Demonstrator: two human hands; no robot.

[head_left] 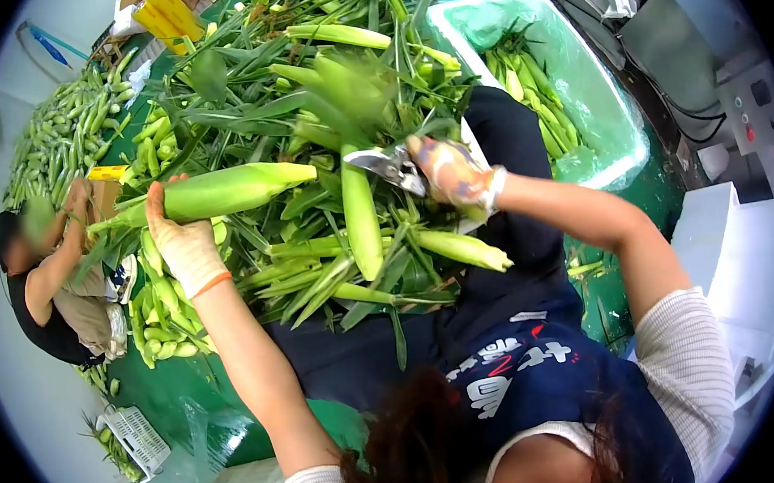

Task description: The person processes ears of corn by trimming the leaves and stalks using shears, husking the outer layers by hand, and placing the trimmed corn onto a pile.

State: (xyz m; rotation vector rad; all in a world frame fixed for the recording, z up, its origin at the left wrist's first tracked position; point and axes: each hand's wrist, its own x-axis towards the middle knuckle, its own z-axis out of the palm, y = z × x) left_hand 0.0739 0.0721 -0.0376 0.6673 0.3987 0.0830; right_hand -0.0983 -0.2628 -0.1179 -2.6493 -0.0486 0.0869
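My left hand (188, 246), in a pale glove with an orange cuff, is closed around an ear of corn (222, 190) in its green husk. The ear lies sideways, its pale tip pointing right. In my gloved right hand (450, 172) is a pair of pruning shears (388, 166), blades pointing left, apart from the held ear. Between the two hands another green ear (361, 216) lies on the heap of corn and leaves (262, 116). A green shape above it is smeared by motion. One more ear (461, 247) lies close to my knee.
A white bin (620, 167) lined with clear plastic holds trimmed ears at the right. Husked-green ears (164, 320) pile up left of the heap. A person (53, 274) sits at the far left by another corn pile (61, 143). A white basket (139, 438) stands lower left.
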